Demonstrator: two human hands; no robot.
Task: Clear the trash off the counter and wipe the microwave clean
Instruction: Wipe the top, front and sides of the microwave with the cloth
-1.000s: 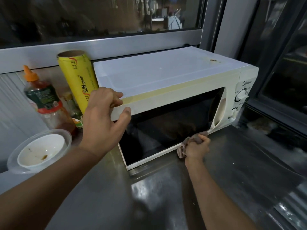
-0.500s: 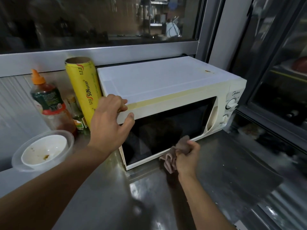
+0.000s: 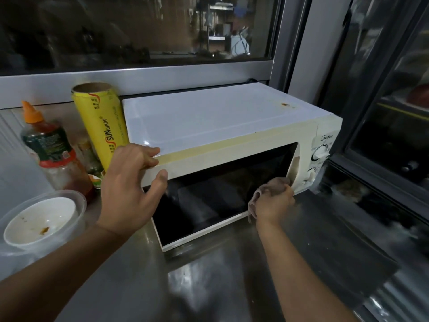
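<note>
A white microwave (image 3: pixel 216 122) with a dark glass door stands on the steel counter (image 3: pixel 209 282) under a window. My left hand (image 3: pixel 130 194) grips its top front left corner, fingers on the top and thumb on the door frame. My right hand (image 3: pixel 274 204) holds a crumpled pinkish cloth (image 3: pixel 270 185) against the lower right of the door, beside the door handle. A small brown stain (image 3: pixel 283 104) marks the microwave's top near the back right.
Left of the microwave stand a yellow cling-wrap roll (image 3: pixel 101 126), a sauce bottle with an orange cap (image 3: pixel 50 152) and a small bottle (image 3: pixel 91 163). A used white bowl in a clear plastic container (image 3: pixel 40 223) sits at the left edge. Dark glass panels close off the right.
My right hand has swept the cloth along the lower door, left and then back to the right by the handle. My left hand has kept its hold on the corner.
</note>
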